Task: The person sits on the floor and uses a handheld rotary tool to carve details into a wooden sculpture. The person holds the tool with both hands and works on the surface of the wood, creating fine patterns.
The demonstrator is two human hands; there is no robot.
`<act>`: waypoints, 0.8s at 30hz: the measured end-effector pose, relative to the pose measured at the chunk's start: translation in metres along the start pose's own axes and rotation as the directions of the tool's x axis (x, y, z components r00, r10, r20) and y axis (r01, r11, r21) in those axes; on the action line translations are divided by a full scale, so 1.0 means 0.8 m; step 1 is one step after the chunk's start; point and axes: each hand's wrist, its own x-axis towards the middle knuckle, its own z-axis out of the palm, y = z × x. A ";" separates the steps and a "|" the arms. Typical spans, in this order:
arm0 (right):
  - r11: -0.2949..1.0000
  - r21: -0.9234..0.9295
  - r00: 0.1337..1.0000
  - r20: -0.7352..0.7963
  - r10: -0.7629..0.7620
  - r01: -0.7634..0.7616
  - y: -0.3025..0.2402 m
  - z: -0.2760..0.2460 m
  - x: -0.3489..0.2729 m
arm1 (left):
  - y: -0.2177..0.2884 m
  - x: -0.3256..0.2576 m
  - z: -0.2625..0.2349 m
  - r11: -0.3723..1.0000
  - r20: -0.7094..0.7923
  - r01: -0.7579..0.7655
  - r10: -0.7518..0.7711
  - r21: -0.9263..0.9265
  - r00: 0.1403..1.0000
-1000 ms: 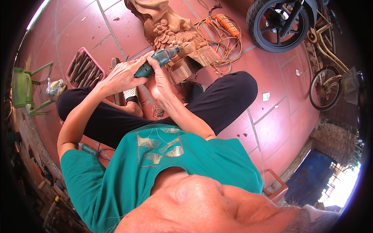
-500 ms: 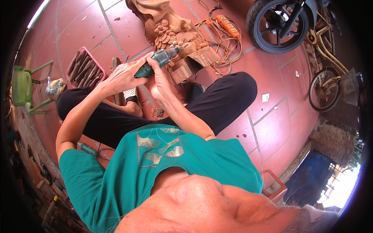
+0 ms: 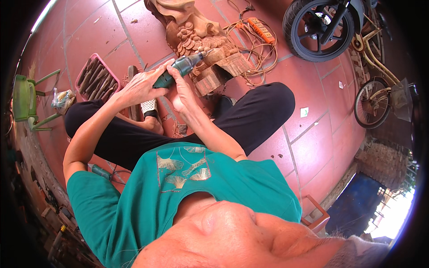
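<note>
I sit cross-legged on a red tiled floor. My left hand wraps the rear of a green handheld power carving tool. My right hand grips the same tool from below, closer to its nose. The tool's tip points up and to the right and meets the lower part of a light brown wood carving, which has scale-like relief. The carving stands on the floor just beyond my knees.
A pink tray of several dark chisels lies to the left. An orange power strip with coiled cable sits behind the carving. A motorbike wheel and a bicycle stand on the right, a green stool far left.
</note>
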 end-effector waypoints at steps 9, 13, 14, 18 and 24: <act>1.000 -0.004 1.000 -0.011 0.005 -0.005 0.002 -0.002 0.000 | -0.009 -0.002 0.008 0.999 0.008 0.005 -0.004 -0.035 1.000; 1.000 -0.006 1.000 -0.007 -0.027 0.027 0.007 -0.004 -0.001 | -0.008 -0.003 0.006 0.999 0.031 -0.001 0.002 -0.032 1.000; 1.000 -0.006 1.000 -0.012 -0.026 0.026 0.007 -0.003 -0.002 | -0.010 -0.004 0.007 1.000 0.026 -0.009 0.010 -0.025 1.000; 0.999 -0.012 1.000 0.000 -0.031 0.031 0.009 -0.006 0.000 | -0.006 -0.004 0.004 1.000 0.037 0.000 -0.001 0.003 0.999; 1.000 -0.019 1.000 -0.009 0.010 -0.010 0.008 -0.007 0.007 | -0.007 -0.005 0.003 0.998 0.034 0.037 -0.035 -0.054 0.999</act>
